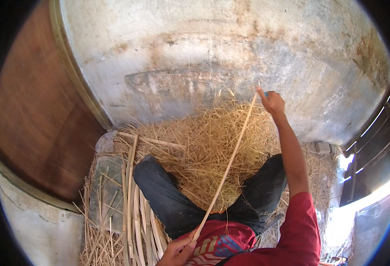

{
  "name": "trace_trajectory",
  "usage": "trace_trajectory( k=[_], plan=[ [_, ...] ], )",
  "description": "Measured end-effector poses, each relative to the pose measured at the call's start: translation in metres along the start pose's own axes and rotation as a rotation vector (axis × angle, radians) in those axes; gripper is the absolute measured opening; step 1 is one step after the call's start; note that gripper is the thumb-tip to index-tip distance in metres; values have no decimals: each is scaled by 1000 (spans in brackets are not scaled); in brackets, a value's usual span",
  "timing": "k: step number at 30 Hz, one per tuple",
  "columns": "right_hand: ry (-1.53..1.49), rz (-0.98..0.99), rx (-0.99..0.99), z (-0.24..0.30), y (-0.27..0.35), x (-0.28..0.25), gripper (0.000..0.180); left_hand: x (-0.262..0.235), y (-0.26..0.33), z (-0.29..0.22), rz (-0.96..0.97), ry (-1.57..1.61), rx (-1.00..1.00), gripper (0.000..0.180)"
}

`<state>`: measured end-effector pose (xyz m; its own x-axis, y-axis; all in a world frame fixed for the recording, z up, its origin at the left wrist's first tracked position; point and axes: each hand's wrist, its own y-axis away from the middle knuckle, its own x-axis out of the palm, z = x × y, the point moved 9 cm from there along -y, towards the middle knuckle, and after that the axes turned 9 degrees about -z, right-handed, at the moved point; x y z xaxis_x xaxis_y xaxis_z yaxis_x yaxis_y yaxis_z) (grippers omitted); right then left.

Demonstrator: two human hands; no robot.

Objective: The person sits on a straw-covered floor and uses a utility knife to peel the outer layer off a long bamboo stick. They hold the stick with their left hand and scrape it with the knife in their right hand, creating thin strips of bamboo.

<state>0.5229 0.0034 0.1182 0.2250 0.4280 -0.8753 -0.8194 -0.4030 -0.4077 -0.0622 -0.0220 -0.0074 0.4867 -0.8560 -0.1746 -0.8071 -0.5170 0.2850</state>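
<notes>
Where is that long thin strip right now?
The strip runs diagonally across the middle of the head view, stretched between the left hand near the lap and the raised right hand, above the shavings.

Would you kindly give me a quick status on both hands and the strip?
Left hand pinching near end of bamboo strip. Right hand gripping far end, arm outstretched. Strip taut over straw pile; nothing obstructing.

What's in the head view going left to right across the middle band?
Brown wooden door → bundle of flat cane strips → left knee in dark trousers → long thin cane strip held taut between left hand and right hand → dark slatted gate.
</notes>
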Motion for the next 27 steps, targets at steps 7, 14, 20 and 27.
trace_trajectory(
  k=[7,14,20,27],
  plan=[
    [-206,150,0,8,82,24,80,-10,-27,-8,-135,243,-29,43],
    [-495,217,-744,146,312,-34,56,-10,-63,-52,-175,191,167,42],
    [-500,-38,-625,138,258,-29,58,-15,-60,-61,-221,78,210,41],
    [-523,15,-799,149,281,-22,67,-17,-58,-62,-243,-72,262,40]
  ],
)
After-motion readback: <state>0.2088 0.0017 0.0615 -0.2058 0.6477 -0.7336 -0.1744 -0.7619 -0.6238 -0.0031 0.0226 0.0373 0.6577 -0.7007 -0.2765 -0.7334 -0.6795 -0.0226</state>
